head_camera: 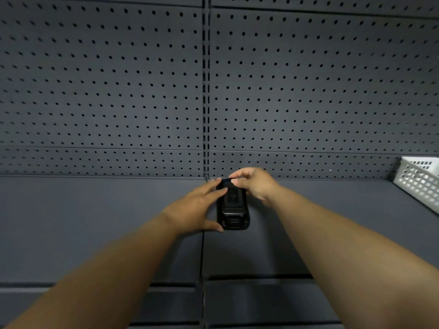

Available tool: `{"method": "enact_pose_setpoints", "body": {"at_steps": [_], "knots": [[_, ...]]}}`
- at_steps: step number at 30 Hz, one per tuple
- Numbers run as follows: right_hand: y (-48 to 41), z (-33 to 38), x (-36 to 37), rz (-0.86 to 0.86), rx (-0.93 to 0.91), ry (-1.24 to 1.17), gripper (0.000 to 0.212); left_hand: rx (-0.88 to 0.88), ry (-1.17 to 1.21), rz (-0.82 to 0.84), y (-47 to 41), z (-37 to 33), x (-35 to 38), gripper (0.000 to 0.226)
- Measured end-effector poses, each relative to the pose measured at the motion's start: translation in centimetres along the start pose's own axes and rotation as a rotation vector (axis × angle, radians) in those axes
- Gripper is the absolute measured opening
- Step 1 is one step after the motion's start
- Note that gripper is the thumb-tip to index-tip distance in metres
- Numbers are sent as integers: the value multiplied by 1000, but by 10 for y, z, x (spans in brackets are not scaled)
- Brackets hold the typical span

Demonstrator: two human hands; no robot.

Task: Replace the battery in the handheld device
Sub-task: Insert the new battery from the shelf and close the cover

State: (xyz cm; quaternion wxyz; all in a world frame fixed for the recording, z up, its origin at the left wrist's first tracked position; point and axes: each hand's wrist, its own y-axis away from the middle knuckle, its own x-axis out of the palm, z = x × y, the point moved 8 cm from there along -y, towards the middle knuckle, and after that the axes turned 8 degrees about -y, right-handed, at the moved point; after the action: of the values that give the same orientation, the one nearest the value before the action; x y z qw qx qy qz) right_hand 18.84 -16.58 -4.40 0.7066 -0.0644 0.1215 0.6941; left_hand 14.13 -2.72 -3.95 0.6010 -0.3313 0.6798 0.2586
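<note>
Head view: a dark grey shelf [95,222] runs under pegboard [107,91]. The left hand [194,210], spread, braces the black device [234,210] lying mid-shelf by the back wall. The right hand [256,184] pinches its far end. A white basket [420,181] sits far right.

Head camera looks forward and down over a shelf [95,222], facing pegboard [107,79].

Dark pegboard wall [118,79] above grey shelf [95,222].
</note>
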Motion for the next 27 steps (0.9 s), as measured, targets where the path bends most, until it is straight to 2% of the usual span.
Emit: {"method": "enact_pose_setpoints", "body": {"at_steps": [3, 10, 21, 27], "knots": [[1, -5, 0, 22, 17, -15, 15, 56, -37, -12, -2, -3, 2, 92], [8, -18, -1, 42, 114, -36, 39, 147, -116, 20, -5, -7, 8, 78], [11, -16, -1, 9, 63, 146, 41, 141, -116, 79, -9, -6, 12, 74], [13, -10, 11, 69, -63, 392, 31, 142, -114, 119, -11, -5, 16, 71]]}}
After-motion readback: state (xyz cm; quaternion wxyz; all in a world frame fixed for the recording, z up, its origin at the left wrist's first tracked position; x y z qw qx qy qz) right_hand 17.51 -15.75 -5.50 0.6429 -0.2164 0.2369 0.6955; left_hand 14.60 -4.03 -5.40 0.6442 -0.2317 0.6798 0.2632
